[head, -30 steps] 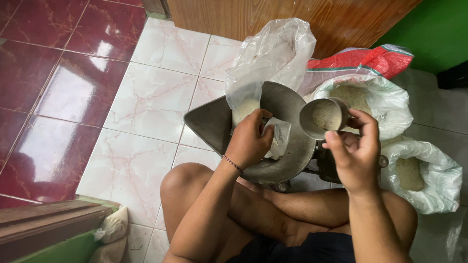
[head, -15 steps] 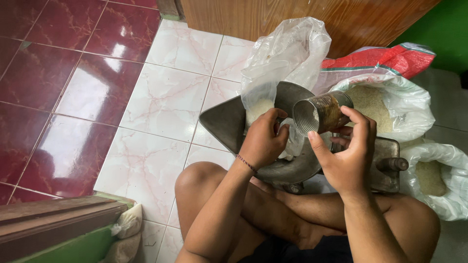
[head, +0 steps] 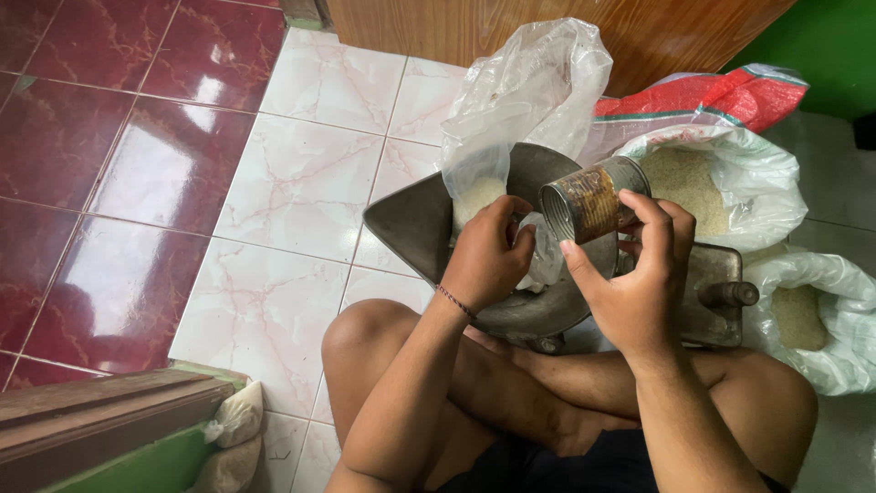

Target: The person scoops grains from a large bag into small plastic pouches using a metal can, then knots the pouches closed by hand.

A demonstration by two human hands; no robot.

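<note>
Grey metal scale pan (head: 415, 219), wide and scoop-shaped, sits on the tiled floor (head: 292, 183) before the seated person's crossed legs, on a metal base (head: 716, 292). A clear plastic bag (head: 529, 100) holding white grain stands in the pan; the left hand (head: 488, 265) is closed on the bag's lower edge. White sacks of grain (head: 721, 183) lie beside the pan to the right. A rusty cylindrical tin can (head: 589, 201), tilted on its side with its open mouth facing the bag, is gripped by the right hand (head: 639, 283), fingers wrapped around it.
</note>
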